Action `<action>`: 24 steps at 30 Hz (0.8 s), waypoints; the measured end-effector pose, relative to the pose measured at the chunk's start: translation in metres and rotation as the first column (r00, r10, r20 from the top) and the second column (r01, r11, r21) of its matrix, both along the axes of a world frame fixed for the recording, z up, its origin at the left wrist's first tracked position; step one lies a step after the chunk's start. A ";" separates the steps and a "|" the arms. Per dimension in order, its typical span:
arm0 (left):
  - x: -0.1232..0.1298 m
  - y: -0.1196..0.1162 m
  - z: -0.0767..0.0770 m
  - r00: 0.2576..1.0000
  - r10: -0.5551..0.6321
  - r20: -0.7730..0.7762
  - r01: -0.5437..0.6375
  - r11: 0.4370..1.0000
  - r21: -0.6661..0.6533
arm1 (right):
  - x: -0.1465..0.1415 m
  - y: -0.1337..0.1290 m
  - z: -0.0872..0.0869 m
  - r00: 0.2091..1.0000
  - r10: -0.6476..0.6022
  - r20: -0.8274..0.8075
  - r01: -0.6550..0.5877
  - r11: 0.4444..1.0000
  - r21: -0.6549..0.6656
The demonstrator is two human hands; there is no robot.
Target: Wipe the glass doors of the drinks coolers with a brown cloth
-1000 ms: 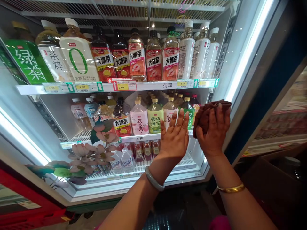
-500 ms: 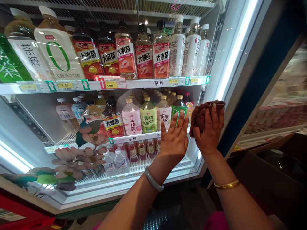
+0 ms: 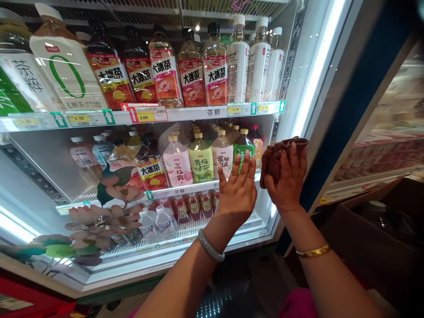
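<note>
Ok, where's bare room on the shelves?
Lower shelf: rack between the clear bottles and the left hand's wrist. Middle shelf: front-left strip beside the flower decal. Top shelf: crowded. Glass seemingly covers everything.

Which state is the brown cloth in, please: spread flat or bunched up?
Bunched up: the brown cloth sits in a compact, layered wad under the right hand, with folds showing along its top edge.

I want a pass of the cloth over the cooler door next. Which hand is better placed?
Right, I'd judge: the right hand has the bunched brown cloth under its fingers, while the left hand is empty, fingers spread, beside it.
</note>
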State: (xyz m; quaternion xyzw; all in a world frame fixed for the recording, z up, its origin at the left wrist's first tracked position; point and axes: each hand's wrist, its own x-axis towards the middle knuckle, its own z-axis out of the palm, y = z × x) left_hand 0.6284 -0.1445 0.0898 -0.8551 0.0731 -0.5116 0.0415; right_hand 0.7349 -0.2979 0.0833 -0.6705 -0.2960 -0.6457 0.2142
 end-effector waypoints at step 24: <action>-0.015 0.015 -0.002 0.995 0.094 -0.021 -0.094 0.996 0.002 | -0.031 0.045 0.006 0.991 0.114 -0.074 -0.113 0.993 0.027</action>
